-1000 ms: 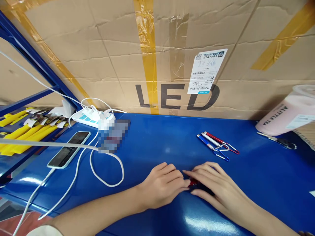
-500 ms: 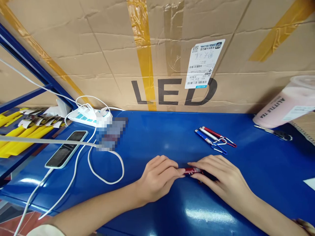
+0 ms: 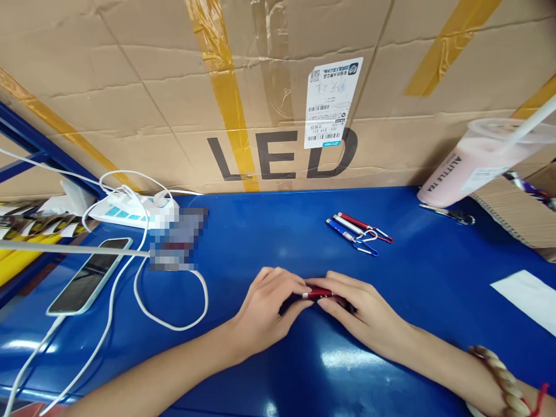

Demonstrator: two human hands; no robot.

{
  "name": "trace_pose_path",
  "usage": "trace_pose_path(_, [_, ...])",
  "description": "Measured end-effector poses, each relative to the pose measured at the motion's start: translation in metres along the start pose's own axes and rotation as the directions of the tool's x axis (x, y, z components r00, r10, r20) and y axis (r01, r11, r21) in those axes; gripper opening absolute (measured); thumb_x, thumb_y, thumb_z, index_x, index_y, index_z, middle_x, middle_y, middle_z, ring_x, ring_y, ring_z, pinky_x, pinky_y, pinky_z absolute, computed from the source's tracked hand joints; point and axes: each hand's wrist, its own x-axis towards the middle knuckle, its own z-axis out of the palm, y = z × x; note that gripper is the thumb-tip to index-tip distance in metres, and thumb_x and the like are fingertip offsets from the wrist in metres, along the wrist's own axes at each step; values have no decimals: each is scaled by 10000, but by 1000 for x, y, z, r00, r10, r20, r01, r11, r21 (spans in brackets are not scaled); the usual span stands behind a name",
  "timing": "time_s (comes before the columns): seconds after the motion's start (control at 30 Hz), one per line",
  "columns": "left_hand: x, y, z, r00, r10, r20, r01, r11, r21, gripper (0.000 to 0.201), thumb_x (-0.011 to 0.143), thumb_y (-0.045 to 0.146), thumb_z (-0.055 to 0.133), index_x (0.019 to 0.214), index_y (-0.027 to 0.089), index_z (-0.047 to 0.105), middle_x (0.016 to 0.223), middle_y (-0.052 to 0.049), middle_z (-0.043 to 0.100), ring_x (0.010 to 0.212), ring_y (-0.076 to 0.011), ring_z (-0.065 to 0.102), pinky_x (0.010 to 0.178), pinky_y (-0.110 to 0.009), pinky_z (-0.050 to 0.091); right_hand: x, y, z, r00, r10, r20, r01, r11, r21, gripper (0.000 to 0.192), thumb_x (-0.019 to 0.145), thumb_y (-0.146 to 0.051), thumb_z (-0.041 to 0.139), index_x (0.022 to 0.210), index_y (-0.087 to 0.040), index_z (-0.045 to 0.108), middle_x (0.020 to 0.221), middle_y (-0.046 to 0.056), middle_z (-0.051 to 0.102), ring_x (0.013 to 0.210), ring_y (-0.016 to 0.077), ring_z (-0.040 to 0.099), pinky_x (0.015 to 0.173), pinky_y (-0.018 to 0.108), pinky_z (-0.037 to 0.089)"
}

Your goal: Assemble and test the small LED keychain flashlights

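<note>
Two hands meet at table (image 3: 269, 231) centre: left hand (image 3: 264, 310) and right hand (image 3: 362, 310) both pinch one small red pen light (image 3: 319, 293), lying level, just above surface. Work on it in progress, maybe twisting; unclear. Three finished-looking pen lights (image 3: 356, 231) lie apart behind.

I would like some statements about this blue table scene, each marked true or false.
1. Both hands, left hand and right hand, hold one small red metal pen-shaped stick. True.
2. Three slim clip sticks lie behind the hands. True.
3. The smartphone with a dark screen lies at the right. False: it lies at the left.
4. The pink drink cup stands upright. False: it leans against the brown cardboard box.
</note>
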Motion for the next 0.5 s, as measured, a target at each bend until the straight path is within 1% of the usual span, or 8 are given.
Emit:
trace_pose_path(0.03, [1,2,-1,996,-91,1,91,996,-26,106,852,193,604,943,196,549,888,-22,672,813,-163,616,745,-300,430,0,1,-1,1000,10,-20,-10,1000,-11,275,946,-318,445,1151,-238,610,785,19,612,685,144,591,626,261,482])
trace_pose_path(0.1, [3,4,-4,963,-271,6,270,958,-92,155,844,222,580,990,198,533,929,-37,643,868,-187,594,798,-333,426,1,3,-4,998,35,-56,-35,999,2,264,937,-337,462,1116,-247,633,792,17,616,709,149,599,643,263,486])
trace_pose_path(0.13, [4,4,-5,940,-341,9,340,932,-130,152,855,233,549,1001,198,526,945,-45,629,890,-195,580,814,-343,424,1,4,-5,996,48,-69,-46,999,21,247,932,-337,473,1085,-253,648,811,18,624,729,150,605,657,263,489])
trace_pose_path(0.2, [6,3,-6,904,-427,25,423,882,-207,130,889,255,480,1000,198,517,968,-57,611,921,-202,559,833,-356,414,2,5,-6,994,65,-87,-60,996,61,205,917,-323,504,1016,-259,672,855,19,640,766,151,615,688,261,494])
trace_pose_path(0.3, [7,0,-6,880,-472,49,465,837,-288,141,930,292,414,982,202,510,978,-63,601,938,-204,549,840,-363,397,2,6,-6,992,59,-113,-50,995,82,183,912,-302,514,962,-253,684,858,19,648,765,150,622,705,260,500])
trace_pose_path(0.4, [7,-2,-5,872,-487,56,475,812,-339,178,949,332,389,974,204,510,973,-65,594,947,-207,548,851,-365,398,0,5,-6,992,38,-123,-31,998,59,223,926,-332,482,962,-250,687,827,21,649,733,149,626,680,263,509])
trace_pose_path(0.5, [6,-2,-6,870,-490,53,473,800,-370,214,955,364,377,992,202,512,987,-71,589,973,-216,542,874,-369,405,-1,4,-5,992,36,-125,-33,999,27,247,917,-391,489,959,-262,695,822,22,657,732,154,625,670,269,510])
